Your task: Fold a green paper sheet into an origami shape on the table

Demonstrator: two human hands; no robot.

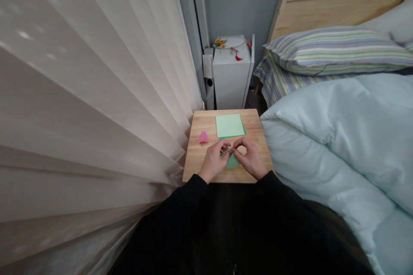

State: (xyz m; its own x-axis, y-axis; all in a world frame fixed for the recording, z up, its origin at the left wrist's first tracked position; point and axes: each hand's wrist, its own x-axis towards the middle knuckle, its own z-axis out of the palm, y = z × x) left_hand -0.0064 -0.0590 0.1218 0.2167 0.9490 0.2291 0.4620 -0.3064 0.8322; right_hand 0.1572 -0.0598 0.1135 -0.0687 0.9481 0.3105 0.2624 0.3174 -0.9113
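A piece of green paper (232,161), partly folded, is held between my two hands above the near part of a small wooden table (196,161). My left hand (214,159) is closed on its left side, with thumb and fingers pinching the paper. From the right, my right hand (250,158) pinches the paper's upper edge between thumb and forefinger. The fingers hide part of the folds. Just beyond my hands lies a stack of square green paper sheets (230,125). A small folded pink paper piece (203,137) sits to the left of the stack.
Pleated curtains (129,107) hang close along the table's left side. A bed with a pale blue quilt (322,129) and a striped pillow (335,51) stands on the right. Behind the table is a white cabinet (230,81) with small colourful items on top.
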